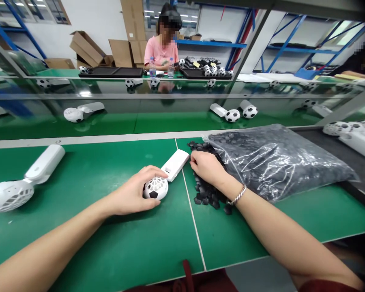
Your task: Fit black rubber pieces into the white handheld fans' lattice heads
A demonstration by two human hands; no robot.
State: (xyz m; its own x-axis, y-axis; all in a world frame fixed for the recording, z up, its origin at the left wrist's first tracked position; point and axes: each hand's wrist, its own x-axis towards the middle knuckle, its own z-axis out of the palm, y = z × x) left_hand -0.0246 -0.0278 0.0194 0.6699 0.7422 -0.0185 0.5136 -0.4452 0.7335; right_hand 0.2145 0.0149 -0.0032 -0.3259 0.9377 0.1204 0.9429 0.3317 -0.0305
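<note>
My left hand (140, 188) is wrapped round the ball-shaped head of a white plastic housing (156, 187), which has a football pattern with open slots and one black patch. Its flat white handle (175, 164) points away to the upper right on the green bench. My right hand (207, 165) is at the edge of a pile of small black plastic pieces (207, 190), fingers pinched together. Whatever lies between those fingertips is hidden. From a clear plastic bag (280, 162) full of the same black pieces, the pile spills out beside my right wrist.
Another white football housing (13, 194) lies at the left. Beyond the bench edge runs a green conveyor (158, 115) carrying several housings (232, 115). A black tray (361, 174) with white housings (360, 140) stands at the right. Across sits a person in a pink shirt (162, 52).
</note>
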